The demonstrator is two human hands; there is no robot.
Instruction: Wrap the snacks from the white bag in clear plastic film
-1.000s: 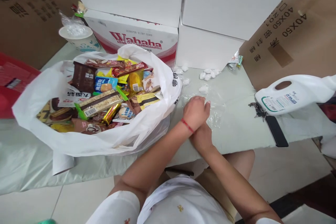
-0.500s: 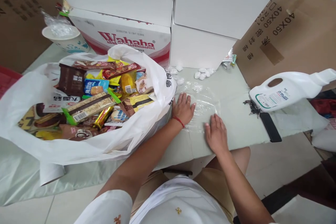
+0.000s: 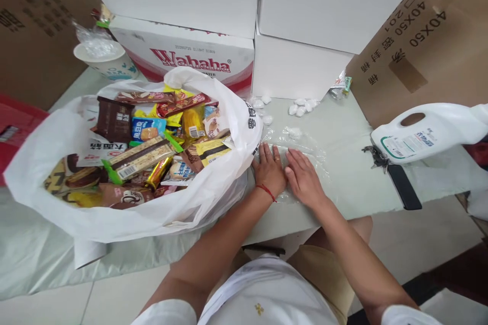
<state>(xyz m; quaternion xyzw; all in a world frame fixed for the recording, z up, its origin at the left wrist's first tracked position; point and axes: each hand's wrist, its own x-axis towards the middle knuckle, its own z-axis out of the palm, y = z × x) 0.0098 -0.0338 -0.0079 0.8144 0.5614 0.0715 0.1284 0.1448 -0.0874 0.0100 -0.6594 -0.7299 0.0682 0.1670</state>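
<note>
Both of my hands lie flat on a clear plastic sheet (image 3: 322,162) spread over the pale green tablecloth. My left hand (image 3: 270,170), with a red cord round the wrist, presses on its left part with fingers stretched out. Close beside it, my right hand (image 3: 305,177) rests with its fingers extended and together. A small white wad (image 3: 294,133) sits at the sheet's far part, beyond my fingertips. Several more white wads (image 3: 303,106) are farther back, by the white boxes. Neither hand grasps anything.
A white plastic bag (image 3: 213,208) full of wrapped snacks stands left of my hands. On the right are a white jug (image 3: 430,129), keys (image 3: 375,156) and a black phone (image 3: 404,188). White boxes (image 3: 301,66) and a Wahaha carton (image 3: 190,56) line the back; a paper cup (image 3: 109,61) stands back left.
My right hand has slid left across the plastic sheet, up beside my left hand. My left hand stays flat in about the same place. The view has shifted slightly.
</note>
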